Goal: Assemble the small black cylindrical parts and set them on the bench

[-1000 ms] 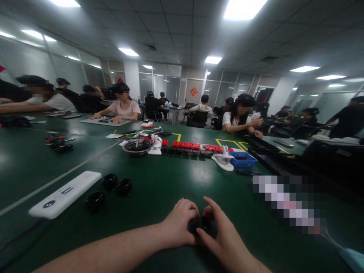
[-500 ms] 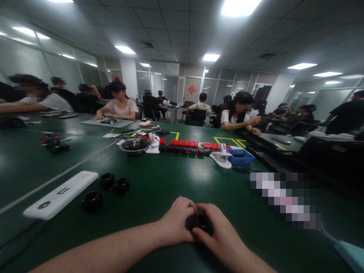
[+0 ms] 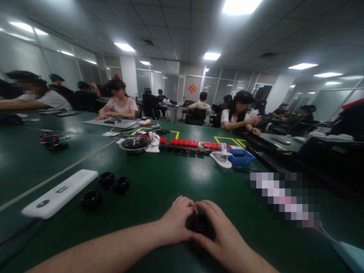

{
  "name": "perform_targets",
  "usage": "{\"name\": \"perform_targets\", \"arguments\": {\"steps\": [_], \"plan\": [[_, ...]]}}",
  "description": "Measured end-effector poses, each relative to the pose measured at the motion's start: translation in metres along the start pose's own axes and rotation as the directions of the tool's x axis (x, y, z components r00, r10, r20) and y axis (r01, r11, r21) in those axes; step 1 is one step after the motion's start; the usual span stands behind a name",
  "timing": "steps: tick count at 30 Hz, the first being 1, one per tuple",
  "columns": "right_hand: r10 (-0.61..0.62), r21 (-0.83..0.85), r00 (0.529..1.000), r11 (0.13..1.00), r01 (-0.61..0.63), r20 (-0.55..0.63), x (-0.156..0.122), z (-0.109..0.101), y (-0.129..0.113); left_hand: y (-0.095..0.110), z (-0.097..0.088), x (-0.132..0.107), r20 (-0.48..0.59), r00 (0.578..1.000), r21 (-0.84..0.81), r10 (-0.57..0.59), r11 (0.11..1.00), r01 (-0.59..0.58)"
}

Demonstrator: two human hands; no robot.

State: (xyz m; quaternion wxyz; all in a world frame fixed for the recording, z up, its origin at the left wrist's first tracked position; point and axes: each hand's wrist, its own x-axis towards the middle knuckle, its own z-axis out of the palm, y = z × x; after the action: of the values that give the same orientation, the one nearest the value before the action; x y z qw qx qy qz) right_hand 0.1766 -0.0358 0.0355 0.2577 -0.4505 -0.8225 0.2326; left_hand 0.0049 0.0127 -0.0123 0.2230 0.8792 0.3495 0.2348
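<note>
A dark, glossy black ring (image 3: 200, 223) is on the green table (image 3: 159, 185) close in front of me, partly covered by my fingers. My left hand (image 3: 178, 219) curls around its left side. Around its right side arches my right hand (image 3: 218, 227), the fingertips of both hands meeting at the far edge and the thumbs at the near edge. Left of my hands stand three similar black rings, a back one (image 3: 106, 180), a right one (image 3: 121, 185) and a front one (image 3: 91, 200).
A long white device (image 3: 61, 193) with a cable lies at the left. Further off are a metal bowl (image 3: 133, 146), a white clip stand (image 3: 221, 156), a blue tray (image 3: 241, 157) and a row of red pieces (image 3: 184, 143). Several people sit around the table.
My right thumb has moved off the ring's top to its near edge, by the left thumb. My right fingers have shifted slightly; the ring stays between both hands.
</note>
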Motion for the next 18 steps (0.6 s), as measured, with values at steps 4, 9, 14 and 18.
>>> {"name": "perform_targets", "arguments": {"steps": [4, 9, 14, 18], "plan": [[0.119, -0.067, 0.992, 0.990, -0.121, -0.033, 0.0028, 0.0013, 0.0040, 0.0006, 0.0003, -0.0003, -0.008, 1.000, 0.012, 0.008, 1.000, -0.008], [-0.059, -0.016, 0.998, 0.998, 0.059, 0.033, 0.0025, -0.0019, 0.0021, 0.0038, -0.0024, -0.0003, 0.016, 1.000, 0.011, -0.022, 1.000, 0.022], [-0.080, -0.027, 0.995, 0.997, 0.078, -0.061, -0.0016, -0.0034, 0.0034, -0.0001, -0.0004, -0.0003, 0.005, 1.000, 0.014, -0.002, 1.000, 0.002], [0.045, -0.063, 0.999, 0.997, -0.047, -0.031, -0.0006, -0.0004, 0.0029, -0.0018, 0.0005, -0.0005, 0.010, 1.000, 0.015, 0.021, 1.000, -0.021]]}}
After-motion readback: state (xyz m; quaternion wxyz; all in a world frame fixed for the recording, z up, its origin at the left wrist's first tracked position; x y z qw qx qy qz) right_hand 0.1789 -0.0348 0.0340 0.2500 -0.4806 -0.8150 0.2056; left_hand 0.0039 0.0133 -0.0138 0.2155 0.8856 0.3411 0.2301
